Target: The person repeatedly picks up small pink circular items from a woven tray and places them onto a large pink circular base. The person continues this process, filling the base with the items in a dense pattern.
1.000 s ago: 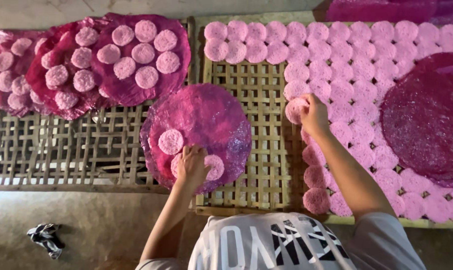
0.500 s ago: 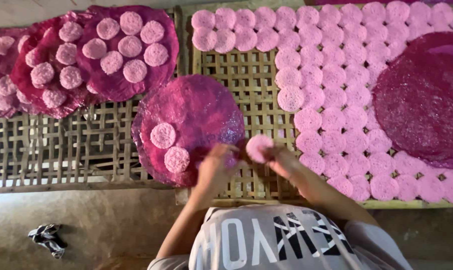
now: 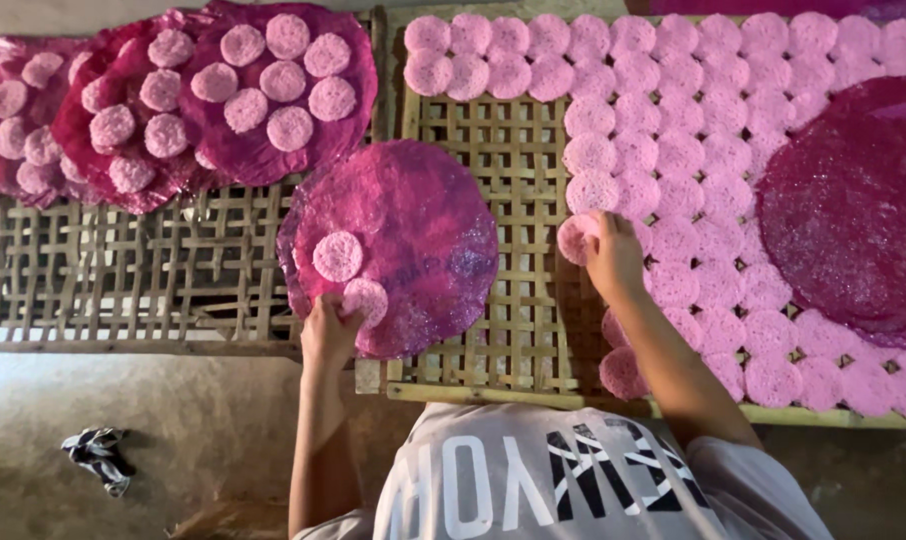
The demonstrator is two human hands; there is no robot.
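— Where's your left hand?

— Fingers pinched on a pale pink disc, flat at six o'clock on the big purple round sheet, a second disc beside it.

— And the right hand?

— Fingers closed on another small disc at three o'clock, over the bamboo rack; round, so no long axis.

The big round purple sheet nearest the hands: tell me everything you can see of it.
The purple sheet is a large, thin, roughly round disc, mottled magenta-violet with a grainy, slightly glossy surface and uneven edges. It lies flat across the gap between the two woven bamboo racks. Two small pale pink discs sit on its lower left part. The left hand grips its near edge, fingers on one disc. The right hand is off it.
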